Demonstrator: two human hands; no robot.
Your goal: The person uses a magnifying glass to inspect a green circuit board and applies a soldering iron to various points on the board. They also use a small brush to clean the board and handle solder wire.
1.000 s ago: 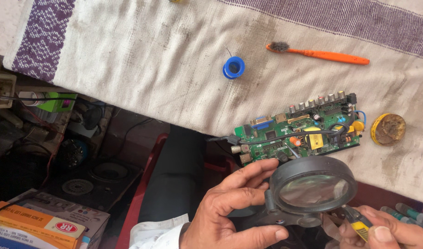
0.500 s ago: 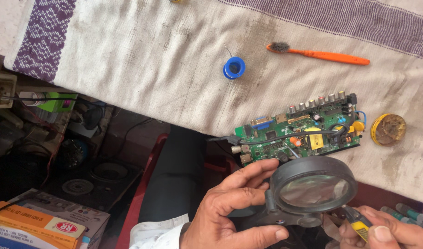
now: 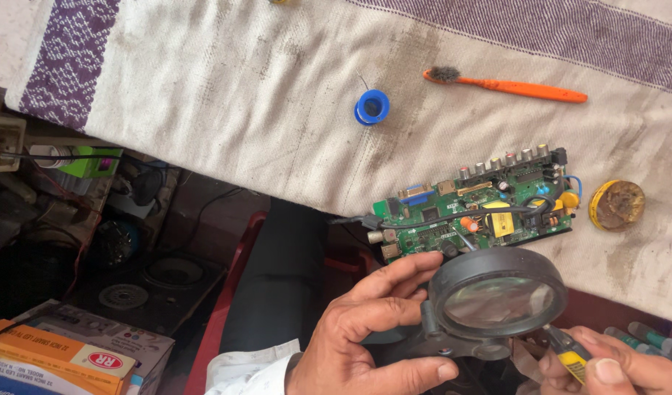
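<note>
Magnifying glass [image 3: 497,300] sits gripped in my left hand [image 3: 365,329], just below the green circuit board [image 3: 475,212] at the worktop [image 3: 241,110] edge. My right hand [image 3: 614,369] pinches a yellow-handled tool [image 3: 570,355]. Stained cloth covers the worktop, carrying a blue solder spool [image 3: 372,107], an orange brush [image 3: 508,85] and a round tin [image 3: 616,205]. Boxes [image 3: 50,358] lie on the floor to my left.

An electronics repair workshop: a green circuit board [image 3: 473,212] on a stained cloth [image 3: 241,110], a blue solder spool [image 3: 372,107], a flux tin [image 3: 617,205], a magnifying glass [image 3: 495,296].
</note>
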